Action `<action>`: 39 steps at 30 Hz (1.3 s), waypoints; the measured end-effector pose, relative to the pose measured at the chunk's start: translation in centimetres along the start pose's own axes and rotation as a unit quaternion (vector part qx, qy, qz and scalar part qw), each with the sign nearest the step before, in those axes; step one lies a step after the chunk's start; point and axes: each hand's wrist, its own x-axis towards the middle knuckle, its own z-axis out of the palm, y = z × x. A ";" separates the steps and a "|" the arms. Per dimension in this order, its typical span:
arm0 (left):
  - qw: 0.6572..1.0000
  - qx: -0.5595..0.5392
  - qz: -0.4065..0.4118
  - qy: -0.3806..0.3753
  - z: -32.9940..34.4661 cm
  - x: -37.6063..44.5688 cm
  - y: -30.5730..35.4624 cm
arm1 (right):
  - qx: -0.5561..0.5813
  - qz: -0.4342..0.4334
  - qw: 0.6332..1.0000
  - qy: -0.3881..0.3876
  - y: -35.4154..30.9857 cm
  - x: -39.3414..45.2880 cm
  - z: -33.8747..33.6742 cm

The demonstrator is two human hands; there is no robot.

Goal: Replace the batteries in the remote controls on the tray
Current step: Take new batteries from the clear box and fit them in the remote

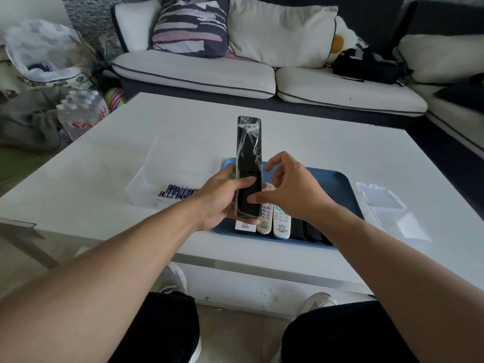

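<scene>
A long black remote (248, 153) wrapped in clear plastic film stands upright above the blue tray (337, 179). My left hand (222, 199) grips its lower part, thumb across the front. My right hand (290, 189) presses its thumb on the remote's lower face; the other fingers are spread and lifted. On the tray lie white remotes (281, 221) with coloured buttons and some black remotes (311, 233), partly hidden by my hands. A clear plastic box (146, 179) left of the tray holds several blue batteries (178, 192).
The white coffee table (301, 137) carries a clear plastic lid (379, 197) and another clear piece (400, 224) right of the tray. A sofa with cushions stands behind. A pack of water bottles (81, 111) and bags sit on the floor at left.
</scene>
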 end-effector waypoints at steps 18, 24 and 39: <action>0.979 -0.160 -0.060 0.112 0.1 0.3 0.3 | -0.255 -0.228 0.939 0.029 -0.9 -1.0 2.5; 0.983 -0.119 -0.033 0.138 -0.3 0.9 0.8 | -0.276 -0.288 0.915 0.062 -1.3 -1.2 4.0; 0.981 -0.073 -0.070 0.164 -1.2 0.4 -0.2 | -0.308 -0.331 0.884 0.115 0.7 0.6 3.0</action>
